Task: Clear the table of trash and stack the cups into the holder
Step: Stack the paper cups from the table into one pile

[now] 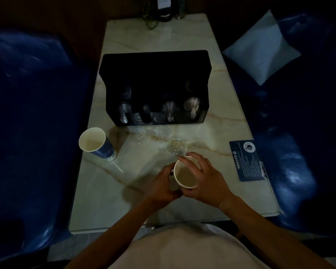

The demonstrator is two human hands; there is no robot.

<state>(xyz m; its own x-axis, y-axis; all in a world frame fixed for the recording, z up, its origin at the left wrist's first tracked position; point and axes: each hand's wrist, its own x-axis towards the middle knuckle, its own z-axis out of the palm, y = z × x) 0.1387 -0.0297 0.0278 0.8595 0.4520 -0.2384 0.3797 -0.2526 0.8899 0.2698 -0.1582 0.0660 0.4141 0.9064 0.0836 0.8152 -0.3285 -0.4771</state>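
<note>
Marble-patterned pale tabletop (pixel 109 191) sits between dark blue seats (pixel 27 113). Near its front edge, my left hand (pixel 161 185) and right hand (pixel 204 179) both close around one white paper cup (pixel 184 174).

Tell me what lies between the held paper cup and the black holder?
In the head view, clear plastic cups stand on the table between the paper cup and the holder.

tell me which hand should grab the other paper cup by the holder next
Left. The blue paper cup stands on the table's left side, nearer the left hand; the right hand wraps the white cup.
</note>
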